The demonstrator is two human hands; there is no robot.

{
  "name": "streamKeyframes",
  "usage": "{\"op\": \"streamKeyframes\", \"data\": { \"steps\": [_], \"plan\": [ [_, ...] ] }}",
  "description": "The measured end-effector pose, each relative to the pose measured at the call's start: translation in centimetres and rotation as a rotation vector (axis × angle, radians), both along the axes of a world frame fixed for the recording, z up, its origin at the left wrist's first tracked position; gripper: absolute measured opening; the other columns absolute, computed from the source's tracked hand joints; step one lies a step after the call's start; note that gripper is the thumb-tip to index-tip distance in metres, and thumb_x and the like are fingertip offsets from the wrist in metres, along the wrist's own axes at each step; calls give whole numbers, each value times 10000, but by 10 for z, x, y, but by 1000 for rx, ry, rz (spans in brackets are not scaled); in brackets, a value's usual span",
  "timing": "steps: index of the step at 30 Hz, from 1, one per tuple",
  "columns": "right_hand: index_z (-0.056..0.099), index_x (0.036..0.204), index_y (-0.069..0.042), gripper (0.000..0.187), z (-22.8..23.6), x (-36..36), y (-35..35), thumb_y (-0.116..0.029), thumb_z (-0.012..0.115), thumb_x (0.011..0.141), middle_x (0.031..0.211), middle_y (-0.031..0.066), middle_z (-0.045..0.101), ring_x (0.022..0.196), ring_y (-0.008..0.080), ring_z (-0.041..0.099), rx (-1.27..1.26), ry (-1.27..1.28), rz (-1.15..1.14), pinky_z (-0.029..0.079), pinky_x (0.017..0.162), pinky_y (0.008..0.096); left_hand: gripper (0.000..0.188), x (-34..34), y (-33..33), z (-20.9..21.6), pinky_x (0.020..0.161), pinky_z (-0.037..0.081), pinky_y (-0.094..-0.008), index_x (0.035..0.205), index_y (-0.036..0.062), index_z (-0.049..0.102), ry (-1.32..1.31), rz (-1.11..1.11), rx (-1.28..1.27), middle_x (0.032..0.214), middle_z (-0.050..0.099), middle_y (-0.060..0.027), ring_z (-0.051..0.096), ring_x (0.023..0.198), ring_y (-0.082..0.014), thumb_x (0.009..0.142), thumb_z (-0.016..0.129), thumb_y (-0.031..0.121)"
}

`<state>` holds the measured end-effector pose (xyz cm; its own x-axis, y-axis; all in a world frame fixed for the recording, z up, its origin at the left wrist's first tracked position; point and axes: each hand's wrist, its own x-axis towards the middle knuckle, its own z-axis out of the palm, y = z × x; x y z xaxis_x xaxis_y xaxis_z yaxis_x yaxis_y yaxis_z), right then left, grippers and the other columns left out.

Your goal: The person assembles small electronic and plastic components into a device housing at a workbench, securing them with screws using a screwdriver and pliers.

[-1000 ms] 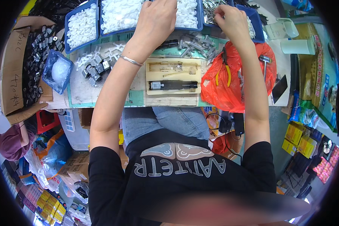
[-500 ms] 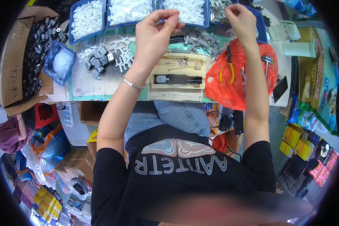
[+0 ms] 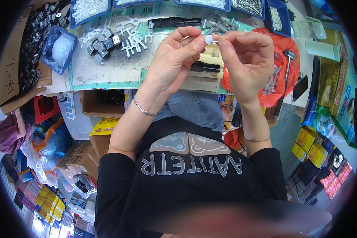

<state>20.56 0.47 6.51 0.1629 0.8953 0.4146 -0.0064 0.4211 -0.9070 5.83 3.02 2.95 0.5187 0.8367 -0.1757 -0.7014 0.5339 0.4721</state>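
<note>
Above the table's near edge, my two hands meet fingertip to fingertip. My left hand [image 3: 172, 57] pinches a small white disc-shaped plastic piece [image 3: 208, 39] between thumb and forefinger. Thumb and forefinger of my right hand [image 3: 248, 59] are closed on a thin metal pin [image 3: 214, 41], its tip close to the white piece; whether they touch I cannot tell. Partly hidden below the hands lies a cream holding fixture [image 3: 213, 54] with a black elongated part [image 3: 205, 66] in it. Left of my hands are several white branched plastic pieces [image 3: 133, 41] and grey-black blocks [image 3: 103, 47].
Blue bins of white pieces [image 3: 87, 10] and metal pins [image 3: 249, 5] line the back. A blue tub [image 3: 59, 51] holds a white substance at the left, near a cardboard box [image 3: 12, 63]. A red plastic bag [image 3: 261, 35] and a hammer [image 3: 288, 55] are at the right.
Both hands have come back from the far bins and together over the fixture. The white piece and the pin now show at the fingertips. The view has shifted slightly.
</note>
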Motion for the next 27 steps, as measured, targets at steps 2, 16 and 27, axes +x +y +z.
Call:
{"op": "streamKeyframes", "data": {
  "steps": [2,16,27],
  "plan": [
    [478,965,-12,273,-1,0,-2,84,664,789,902,104,639,831,129,644,11,-34,0,533,744,236,240,0,-3,-2,727,491,-207,1054,64,558,-6,0,-2,943,658,-43,615,835,-82,844,674,80],
    [605,947,24,177,-14,-6,-15,60,670,787,896,96,671,830,144,660,37,-353,-97,527,745,253,244,4,-22,6,720,482,-205,992,50,552,290,292,90,883,648,-40,604,802,-96,803,705,29],
    [636,867,3,144,-3,8,-37,-114,677,793,963,125,613,918,263,589,-397,-592,216,462,799,340,189,-37,-53,-20,616,379,-247,877,107,539,1298,560,1872,1063,672,-93,551,741,-133,738,663,76]
  ]
}}
